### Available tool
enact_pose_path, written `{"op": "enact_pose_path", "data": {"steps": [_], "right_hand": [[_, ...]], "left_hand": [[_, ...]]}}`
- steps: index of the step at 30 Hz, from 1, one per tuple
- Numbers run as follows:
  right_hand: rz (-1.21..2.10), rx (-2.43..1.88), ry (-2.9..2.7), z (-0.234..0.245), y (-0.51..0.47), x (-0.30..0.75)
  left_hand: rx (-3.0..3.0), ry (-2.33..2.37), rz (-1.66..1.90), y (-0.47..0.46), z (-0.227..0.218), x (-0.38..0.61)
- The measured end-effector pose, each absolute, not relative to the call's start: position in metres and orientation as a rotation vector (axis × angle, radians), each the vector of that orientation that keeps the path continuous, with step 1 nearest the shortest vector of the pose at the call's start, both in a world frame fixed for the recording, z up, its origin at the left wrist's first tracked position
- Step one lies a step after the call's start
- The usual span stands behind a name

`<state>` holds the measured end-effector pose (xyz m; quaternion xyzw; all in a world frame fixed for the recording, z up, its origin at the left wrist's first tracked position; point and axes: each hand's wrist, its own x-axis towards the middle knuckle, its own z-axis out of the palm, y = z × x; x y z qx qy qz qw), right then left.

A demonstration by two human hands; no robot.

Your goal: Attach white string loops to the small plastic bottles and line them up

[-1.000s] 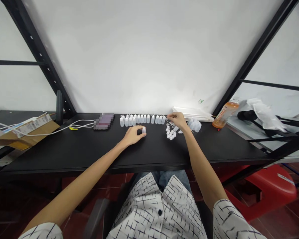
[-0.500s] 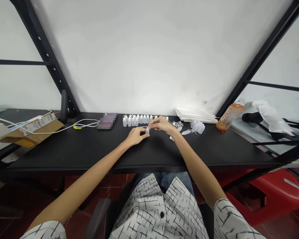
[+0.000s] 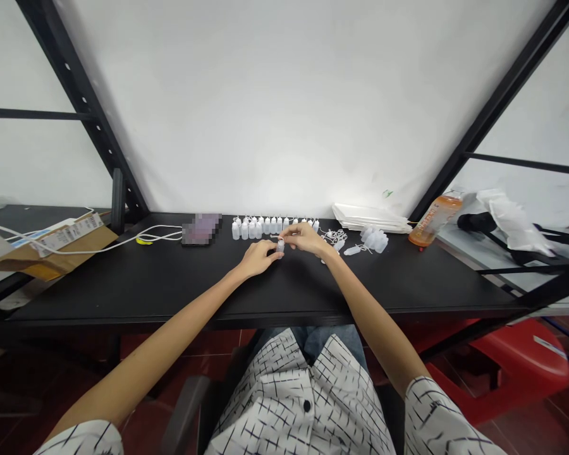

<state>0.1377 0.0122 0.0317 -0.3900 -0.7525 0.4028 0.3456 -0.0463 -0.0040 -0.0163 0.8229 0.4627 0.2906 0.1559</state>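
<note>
My left hand (image 3: 257, 259) grips a small white plastic bottle (image 3: 281, 246) at the middle of the black table (image 3: 123, 297). My right hand (image 3: 303, 239) meets it, its fingertips pinching at the bottle's top, where any cap is too small to make out. Behind my hands stands a row of similar bottles (image 3: 265, 228). To the right lie white caps with thin cords (image 3: 336, 237), a single loose bottle (image 3: 352, 251) and a tight group of bottles (image 3: 374, 240).
A pixelated phone (image 3: 201, 229) lies left of the row, with a white cable (image 3: 123, 243) running to a cardboard box (image 3: 61, 243). A stack of white sheets (image 3: 370, 218) and an orange drink bottle (image 3: 435, 220) stand at the back right. Black metal uprights flank the table.
My right hand has moved left from the caps to the bottle in my left hand. The two hands now stay together at the bottle, and the view has shifted slightly.
</note>
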Motion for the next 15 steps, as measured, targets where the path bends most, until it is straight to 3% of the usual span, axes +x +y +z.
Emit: {"op": "enact_pose_path", "data": {"steps": [15], "right_hand": [[0.879, -1.057, -2.106, 0.0263, 0.0117, 0.1439]], "left_hand": [[2.479, 1.388, 0.746, -0.0081, -0.0136, -0.045]]}}
